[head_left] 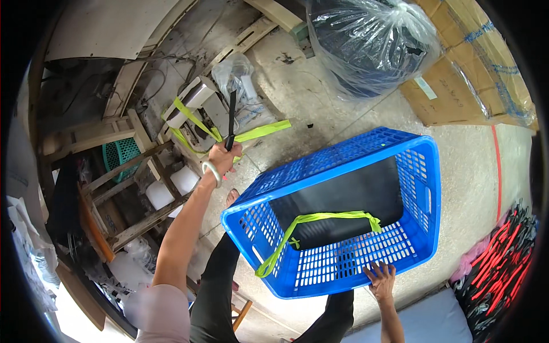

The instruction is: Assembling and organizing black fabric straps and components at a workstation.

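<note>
My left hand point(224, 156), a bracelet at its wrist, is closed around a slim black tool point(231, 117) that points away from me; its exact kind is unclear. Yellow-green strips point(260, 131) lie around that hand, and whether it holds any of them I cannot tell. A large blue plastic basket point(349, 150) with slotted sides is tilted, its opening toward me. Inside it are a flat black sheet point(343, 197) and a long yellow-green strip point(320, 217), which hangs over the left rim. My right hand point(381, 281) hooks its fingers over the near rim.
A cardboard box point(457, 74) and a clear plastic bag of dark contents point(372, 51) stand at the far right. Wooden frames point(128, 183) crowd the left side. Black and red strips point(497, 268) are piled at the right, beside a pale blue surface point(423, 320).
</note>
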`<state>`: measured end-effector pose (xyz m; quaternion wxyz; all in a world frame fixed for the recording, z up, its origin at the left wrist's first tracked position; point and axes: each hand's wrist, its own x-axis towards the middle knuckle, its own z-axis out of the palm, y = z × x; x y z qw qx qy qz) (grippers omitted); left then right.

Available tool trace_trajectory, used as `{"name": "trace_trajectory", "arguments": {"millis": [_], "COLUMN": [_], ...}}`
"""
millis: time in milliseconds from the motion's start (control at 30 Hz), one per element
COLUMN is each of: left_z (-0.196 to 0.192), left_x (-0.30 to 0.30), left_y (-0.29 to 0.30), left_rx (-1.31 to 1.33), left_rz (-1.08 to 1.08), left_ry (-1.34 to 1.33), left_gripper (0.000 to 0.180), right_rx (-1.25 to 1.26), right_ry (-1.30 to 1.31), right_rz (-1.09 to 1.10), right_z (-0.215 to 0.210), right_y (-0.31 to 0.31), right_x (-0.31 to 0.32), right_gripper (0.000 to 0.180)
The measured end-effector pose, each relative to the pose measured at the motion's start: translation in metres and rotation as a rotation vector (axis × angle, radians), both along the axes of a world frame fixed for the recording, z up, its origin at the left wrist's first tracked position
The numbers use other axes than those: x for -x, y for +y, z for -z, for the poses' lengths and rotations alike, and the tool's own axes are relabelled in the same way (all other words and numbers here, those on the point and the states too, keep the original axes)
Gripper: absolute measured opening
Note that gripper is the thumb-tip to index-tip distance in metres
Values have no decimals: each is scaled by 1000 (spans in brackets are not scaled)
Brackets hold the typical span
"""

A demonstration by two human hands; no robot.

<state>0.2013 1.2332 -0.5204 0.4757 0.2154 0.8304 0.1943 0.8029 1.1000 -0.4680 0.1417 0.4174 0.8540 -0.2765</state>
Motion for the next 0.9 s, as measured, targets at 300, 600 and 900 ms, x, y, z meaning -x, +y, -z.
{"name": "trace_trajectory", "arguments": {"millis": [300, 600, 900], "left_z": [72, 211, 269], "left_x": [4, 50, 67], "left_y": [59, 203, 245], "left_rx": [-202, -178, 222], "left_rz": [82, 470, 643], "left_ry": [229, 552, 754], "left_gripper": [36, 51, 68], "right_rx": [-34, -121, -136], "right_ry": [-45, -158, -286], "right_rz": [-5, -120, -141], "right_z": [-2, 4, 0], "right_y": [-11, 3, 3], "right_x": [-12, 4, 15], "right_gripper": [45, 50, 58]}}
